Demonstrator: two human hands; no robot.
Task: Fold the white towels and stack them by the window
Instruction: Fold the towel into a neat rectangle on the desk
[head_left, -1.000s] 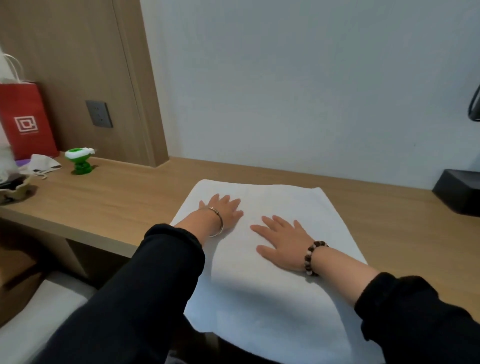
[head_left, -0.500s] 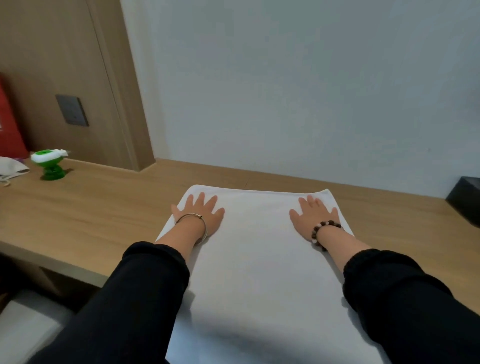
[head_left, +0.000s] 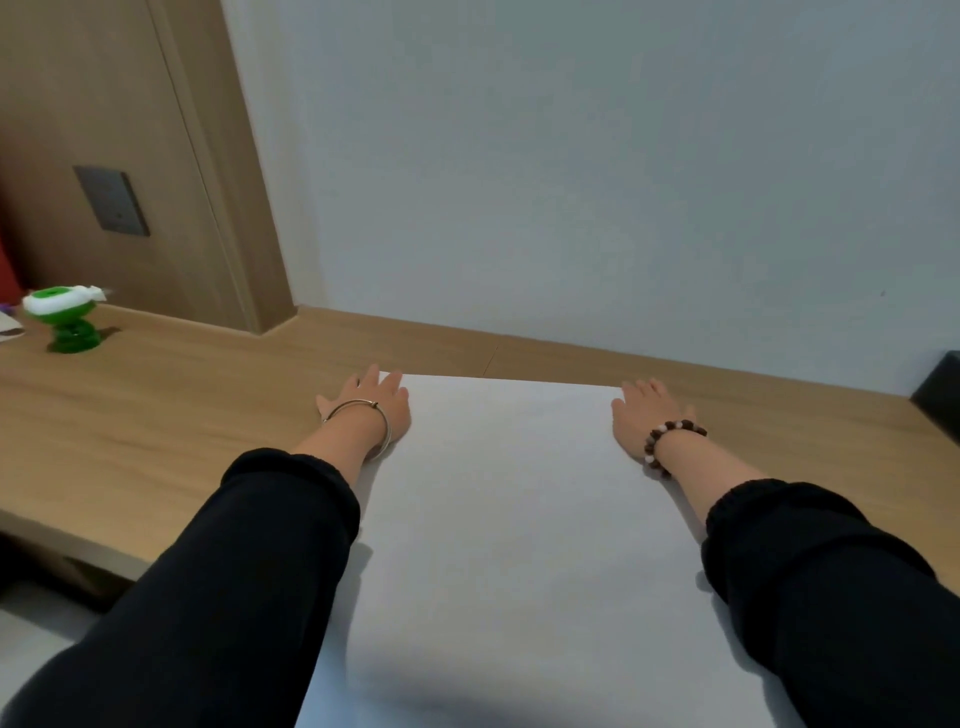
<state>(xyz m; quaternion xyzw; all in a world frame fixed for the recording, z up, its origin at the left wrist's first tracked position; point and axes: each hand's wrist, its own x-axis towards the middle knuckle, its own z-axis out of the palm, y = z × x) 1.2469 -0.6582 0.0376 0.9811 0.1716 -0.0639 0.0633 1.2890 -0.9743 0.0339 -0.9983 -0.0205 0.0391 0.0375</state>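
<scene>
A white towel (head_left: 511, 499) lies spread flat on the wooden desk (head_left: 145, 415), its near end hanging over the front edge toward me. My left hand (head_left: 371, 402) rests flat at the towel's far left corner, fingers straight, partly on the wood. My right hand (head_left: 644, 415) lies flat at the far right corner, fingers straight. Both arms wear black sleeves. No window and no other towel is in view.
A green and white gadget (head_left: 65, 319) stands at the desk's left end, below a grey wall socket (head_left: 111, 200) on a wooden panel. A black object (head_left: 937, 405) sits at the right edge. A pale wall runs behind the desk.
Both hands slid outward and away from me along the towel, from near its middle to its two far corners. The view has moved closer and to the right.
</scene>
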